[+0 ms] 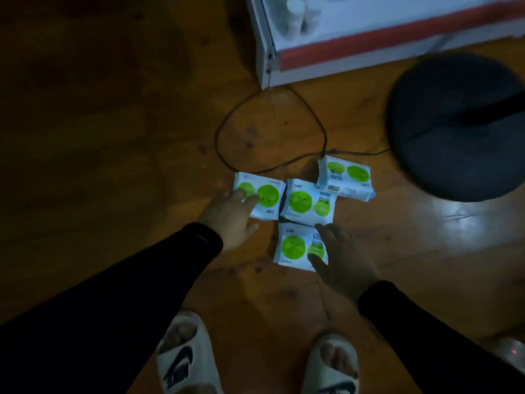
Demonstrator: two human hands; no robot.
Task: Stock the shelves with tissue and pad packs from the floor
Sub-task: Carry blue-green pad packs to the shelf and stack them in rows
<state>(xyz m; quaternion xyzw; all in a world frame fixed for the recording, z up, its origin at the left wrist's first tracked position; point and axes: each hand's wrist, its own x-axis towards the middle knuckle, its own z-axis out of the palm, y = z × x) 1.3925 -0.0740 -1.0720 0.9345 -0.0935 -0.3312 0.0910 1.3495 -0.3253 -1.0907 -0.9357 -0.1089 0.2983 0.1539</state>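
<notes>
Several white packs with green circles lie on the wooden floor in front of my feet. My left hand (231, 216) reaches onto the leftmost pack (265, 196), its fingers lying over the pack's left part. My right hand (342, 258) rests with spread fingers on the right edge of the nearest pack (295, 247). A middle pack (308, 203) lies between them and a far pack (345, 177) sits to the upper right. The white shelf unit (355, 56) with a red strip stands at the top right, with pale items inside it.
A dark round stand base (457, 126) with a pole sits on the right, close to the far pack. A thin black cable (227, 155) loops over the floor behind the packs. My slippered feet (187, 356) are at the bottom. The room is dim.
</notes>
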